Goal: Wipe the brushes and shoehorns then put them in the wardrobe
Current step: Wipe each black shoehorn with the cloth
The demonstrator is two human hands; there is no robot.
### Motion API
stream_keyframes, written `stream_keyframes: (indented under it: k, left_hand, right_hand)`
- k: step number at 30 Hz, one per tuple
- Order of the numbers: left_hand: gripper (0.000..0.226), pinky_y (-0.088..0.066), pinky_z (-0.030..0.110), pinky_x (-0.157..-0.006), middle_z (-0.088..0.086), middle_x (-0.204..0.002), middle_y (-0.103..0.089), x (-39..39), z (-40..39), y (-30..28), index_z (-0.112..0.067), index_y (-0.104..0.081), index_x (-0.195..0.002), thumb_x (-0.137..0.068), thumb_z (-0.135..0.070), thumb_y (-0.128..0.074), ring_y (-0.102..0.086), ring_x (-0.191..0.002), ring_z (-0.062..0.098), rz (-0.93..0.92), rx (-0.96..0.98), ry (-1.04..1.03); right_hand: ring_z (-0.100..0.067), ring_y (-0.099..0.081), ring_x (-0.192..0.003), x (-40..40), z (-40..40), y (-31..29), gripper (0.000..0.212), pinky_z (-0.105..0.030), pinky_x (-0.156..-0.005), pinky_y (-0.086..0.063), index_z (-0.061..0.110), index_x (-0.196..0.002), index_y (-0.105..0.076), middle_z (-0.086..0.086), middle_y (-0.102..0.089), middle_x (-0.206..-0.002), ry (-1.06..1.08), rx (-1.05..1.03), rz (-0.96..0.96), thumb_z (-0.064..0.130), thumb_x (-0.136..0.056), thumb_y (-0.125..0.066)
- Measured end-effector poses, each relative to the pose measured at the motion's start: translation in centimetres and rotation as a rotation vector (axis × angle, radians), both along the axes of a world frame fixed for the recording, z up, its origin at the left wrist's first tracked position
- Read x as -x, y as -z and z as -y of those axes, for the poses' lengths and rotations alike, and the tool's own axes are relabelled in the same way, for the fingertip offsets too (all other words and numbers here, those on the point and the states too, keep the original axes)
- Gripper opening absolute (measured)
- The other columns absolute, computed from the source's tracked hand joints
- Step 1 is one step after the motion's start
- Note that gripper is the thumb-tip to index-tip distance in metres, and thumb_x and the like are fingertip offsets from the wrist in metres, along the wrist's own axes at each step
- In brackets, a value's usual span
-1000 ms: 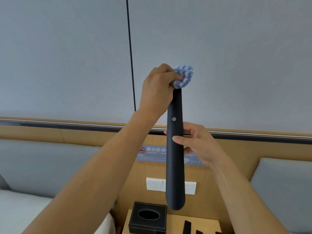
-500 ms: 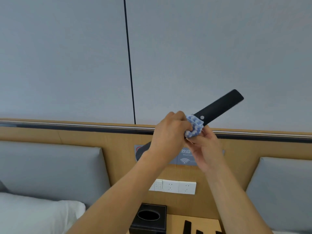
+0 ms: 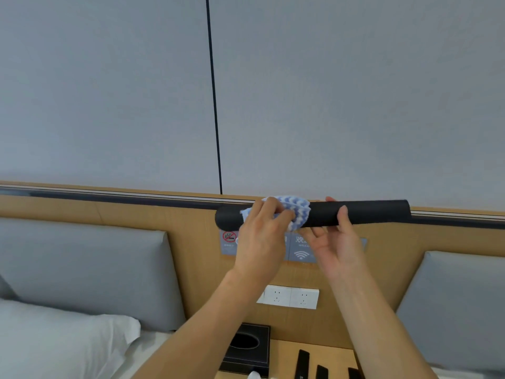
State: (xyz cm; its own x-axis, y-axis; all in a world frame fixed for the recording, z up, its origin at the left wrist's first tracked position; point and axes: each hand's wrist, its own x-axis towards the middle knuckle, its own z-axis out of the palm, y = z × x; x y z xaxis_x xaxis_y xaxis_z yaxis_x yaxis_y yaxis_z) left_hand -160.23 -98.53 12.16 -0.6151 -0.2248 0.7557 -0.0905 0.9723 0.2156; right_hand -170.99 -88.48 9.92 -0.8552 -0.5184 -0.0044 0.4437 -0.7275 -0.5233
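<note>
A long black shoehorn lies level in the air in front of the headboard. My right hand holds it from below near its middle, thumb over the front. My left hand grips a blue and white cloth wrapped over the shoehorn just left of the right hand. The shoehorn's rounded left end sticks out past the cloth. Three more black items lie on the nightstand at the bottom edge, only their upper ends showing.
A black tissue box sits on the wooden nightstand between two beds. A white pillow lies at lower left. Grey padded headboards flank a wooden panel with wall sockets and signs.
The shoehorn has swung from hanging upright, through a tilt, to level. The cloth in my left hand moved from the shoehorn's top end to its middle part.
</note>
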Motion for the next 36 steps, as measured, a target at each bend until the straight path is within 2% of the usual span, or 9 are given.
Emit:
stream_keyframes:
  k: [4, 8, 14, 17, 23, 29, 31, 33, 36]
  left_hand:
    - [0.022, -0.051, 0.037, -0.058, 0.009, -0.096, -0.062, -0.6, 2.0, 0.4, -0.005, -0.073, -0.093, -0.078, 0.011, -0.066, -0.056, -0.089, 0.025, -0.050, -0.065, -0.009]
    - [0.024, -0.052, 0.039, -0.066, 0.011, -0.099, -0.060, -0.7, 5.0, -0.1, -0.003, -0.072, -0.103, -0.084, 0.008, -0.062, -0.057, -0.086, 0.027, -0.118, -0.208, -0.097]
    - [0.024, -0.035, 0.019, -0.065, 0.007, -0.096, -0.059, -0.8, 8.1, 0.2, -0.005, -0.072, -0.109, -0.090, 0.002, -0.060, -0.054, -0.079, 0.017, -0.134, -0.367, -0.225]
    - [0.021, -0.031, 0.017, -0.060, 0.009, -0.093, -0.062, -0.7, 7.6, 0.5, -0.004, -0.073, -0.106, -0.090, 0.002, -0.059, -0.050, -0.077, 0.014, -0.139, -0.399, -0.248]
    - [0.030, -0.039, 0.026, -0.073, 0.008, -0.100, -0.062, 1.0, 2.8, 0.9, -0.008, -0.072, -0.115, -0.090, 0.001, -0.058, -0.054, -0.091, 0.023, -0.053, -0.379, -0.089]
    - [0.023, -0.046, 0.037, -0.075, 0.009, -0.096, -0.061, 2.3, -0.5, 1.5, -0.005, -0.074, -0.106, -0.087, 0.002, -0.062, -0.054, -0.090, 0.025, 0.030, -0.301, 0.105]
    - [0.023, -0.047, 0.037, -0.073, 0.009, -0.095, -0.060, 2.6, -1.0, 1.8, -0.005, -0.074, -0.103, -0.085, 0.004, -0.062, -0.054, -0.089, 0.025, 0.064, -0.299, 0.153]
    - [0.026, -0.046, 0.034, -0.073, 0.010, -0.097, -0.060, 2.8, -1.4, 2.1, -0.006, -0.074, -0.106, -0.083, 0.003, -0.065, -0.055, -0.089, 0.024, 0.085, -0.338, 0.205]
    - [0.031, -0.040, 0.022, -0.072, 0.009, -0.100, -0.061, 3.2, -1.9, 2.8, -0.009, -0.073, -0.111, -0.082, -0.001, -0.069, -0.056, -0.090, 0.020, 0.120, -0.382, 0.259]
  right_hand:
    - [-0.030, -0.069, -0.113, 0.2, -0.4, 0.1, 0.032, -0.054, -0.091, -0.055, 0.015, -0.121, -0.064, -0.010, -0.073, -0.117, 0.055, 0.056, -0.002, 0.037, -0.102, -0.049]
    - [-0.031, -0.068, -0.114, 0.3, -0.7, -0.1, 0.042, -0.054, -0.087, -0.057, 0.014, -0.135, -0.058, -0.012, -0.071, -0.122, 0.057, 0.098, 0.002, 0.033, -0.098, -0.055]
    - [-0.030, -0.067, -0.117, -0.1, -0.3, 0.0, 0.047, -0.052, -0.088, -0.057, 0.013, -0.132, -0.060, -0.011, -0.070, -0.122, 0.038, 0.092, -0.062, 0.034, -0.089, -0.060]
    - [-0.029, -0.067, -0.117, -0.2, 0.0, 0.2, 0.050, -0.051, -0.086, -0.059, 0.013, -0.132, -0.062, -0.011, -0.070, -0.125, 0.032, 0.084, -0.069, 0.035, -0.087, -0.062]
    - [-0.031, -0.069, -0.112, -0.4, 0.9, 0.6, 0.040, -0.048, -0.081, -0.061, 0.014, -0.123, -0.066, -0.011, -0.072, -0.121, 0.042, -0.042, -0.122, 0.035, -0.090, -0.060]
    - [-0.033, -0.067, -0.115, -0.4, -0.2, 2.0, 0.040, -0.048, -0.085, -0.060, 0.012, -0.136, -0.056, -0.015, -0.068, -0.127, -0.005, -0.131, -0.126, 0.031, -0.101, -0.048]
    - [-0.033, -0.066, -0.117, -0.4, -1.2, 2.5, 0.037, -0.046, -0.086, -0.060, 0.012, -0.136, -0.057, -0.015, -0.067, -0.128, -0.034, -0.142, -0.151, 0.025, -0.103, -0.046]
    - [-0.034, -0.064, -0.119, -0.2, -2.3, 3.1, 0.036, -0.045, -0.091, -0.058, 0.012, -0.137, -0.057, -0.015, -0.066, -0.130, -0.052, -0.200, -0.227, 0.009, -0.103, -0.044]
    - [-0.035, -0.063, -0.121, 0.0, -4.2, 4.0, 0.054, -0.046, -0.099, -0.054, 0.014, -0.140, -0.054, -0.015, -0.064, -0.132, -0.047, -0.313, -0.344, -0.015, -0.095, -0.044]
